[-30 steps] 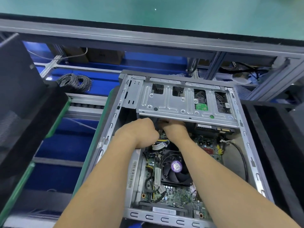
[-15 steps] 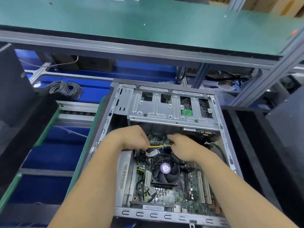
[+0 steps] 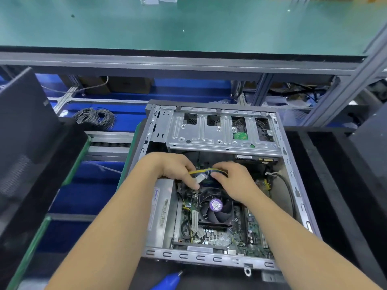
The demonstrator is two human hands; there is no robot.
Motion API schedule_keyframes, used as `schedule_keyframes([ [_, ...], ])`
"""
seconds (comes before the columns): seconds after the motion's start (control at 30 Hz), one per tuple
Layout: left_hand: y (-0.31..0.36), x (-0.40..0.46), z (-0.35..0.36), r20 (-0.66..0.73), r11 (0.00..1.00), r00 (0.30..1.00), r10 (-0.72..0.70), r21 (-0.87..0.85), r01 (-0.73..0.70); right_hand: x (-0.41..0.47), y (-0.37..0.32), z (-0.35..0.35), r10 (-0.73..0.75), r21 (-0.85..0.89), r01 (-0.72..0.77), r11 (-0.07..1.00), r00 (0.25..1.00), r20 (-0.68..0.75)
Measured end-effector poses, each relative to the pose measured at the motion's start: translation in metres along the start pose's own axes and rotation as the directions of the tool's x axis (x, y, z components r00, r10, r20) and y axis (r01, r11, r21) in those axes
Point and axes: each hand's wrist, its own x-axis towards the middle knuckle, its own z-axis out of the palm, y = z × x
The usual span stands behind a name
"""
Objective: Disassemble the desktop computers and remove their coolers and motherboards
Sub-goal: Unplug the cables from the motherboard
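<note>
Desktop computer case (image 3: 291, 164) lies open on a black mat (image 3: 326, 185), holding a green motherboard (image 3: 217, 235) with a black cooler fan (image 3: 216, 210) and a silver drive cage (image 3: 222, 130). Above the fan, the left hand (image 3: 173, 170) and right hand (image 3: 232, 181) both pinch a yellow-and-black cable bundle (image 3: 206, 171). Beyond stand a green-topped workbench (image 3: 167, 24) and blue flooring (image 3: 88, 195) with coiled grey wire (image 3: 95, 117).

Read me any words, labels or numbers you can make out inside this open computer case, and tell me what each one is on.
Nothing here is legible.
Purple round sticker on the cooler fan: print too small to read.
White label on the power supply: blue heading and barcode, blurred.
Label strip at the case's near edge: blurred.
</note>
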Motion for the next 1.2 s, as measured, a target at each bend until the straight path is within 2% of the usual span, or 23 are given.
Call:
schedule_keyframes([
  [0.07,-0.004,0.003,-0.001,-0.075,0.998,0.996,-0.055,-0.041,0.052,0.003,-0.006,0.005,0.011,-0.028,-0.012,1.0,1.0,-0.024],
  [0.17,-0.012,0.007,-0.003,-0.281,0.987,0.946,-0.161,-0.058,0.15,0.002,-0.008,0.005,0.07,-0.089,-0.067,0.994,0.997,0.04],
  [0.3,-0.006,0.012,0.002,-0.406,0.967,0.891,-0.204,0.056,0.248,-0.009,-0.016,0.008,-0.07,-0.207,0.087,0.975,0.994,0.089],
  [0.4,-0.004,0.013,0.004,-0.431,0.96,0.876,-0.215,0.073,0.272,-0.008,-0.026,0.013,-0.106,-0.327,0.178,0.928,0.968,0.227],
  [0.5,-0.009,0.014,0.004,-0.419,0.961,0.887,-0.195,0.101,0.259,-0.006,-0.043,0.019,-0.133,-0.305,0.251,0.918,0.923,0.361],
  [0.57,-0.011,0.017,0.005,-0.398,0.971,0.901,-0.17,0.088,0.222,-0.006,-0.056,0.028,-0.121,-0.425,0.307,0.852,0.904,0.41],
  [0.67,-0.013,0.021,0.006,-0.397,0.97,0.905,-0.154,0.113,0.215,-0.002,-0.065,0.039,-0.088,-0.465,0.276,0.841,0.918,0.387],
  [0.8,-0.015,0.023,0.007,-0.465,0.944,0.873,-0.15,0.194,0.266,0.003,-0.065,0.045,-0.043,-0.401,0.215,0.89,0.917,0.397],
  [0.87,-0.013,0.022,0.008,-0.477,0.936,0.865,-0.156,0.209,0.284,0.002,-0.056,0.044,-0.073,-0.365,0.216,0.906,0.927,0.367],
  [1.0,-0.011,0.02,0.006,-0.466,0.932,0.871,-0.156,0.223,0.286,0.0,-0.039,0.032,-0.195,-0.167,0.25,0.954,0.937,0.29],
  [1.1,-0.01,0.019,0.006,-0.455,0.943,0.879,-0.141,0.21,0.26,0.001,-0.032,0.022,-0.016,-0.036,0.019,0.999,0.997,0.081],
  [1.13,-0.011,0.019,0.006,-0.451,0.944,0.881,-0.142,0.206,0.257,0.001,-0.028,0.02,0.033,-0.045,-0.03,0.999,0.998,0.061],
  [1.2,-0.011,0.02,0.007,-0.444,0.945,0.884,-0.148,0.201,0.259,0.001,-0.02,0.013,0.047,-0.149,-0.029,0.988,0.991,0.121],
])
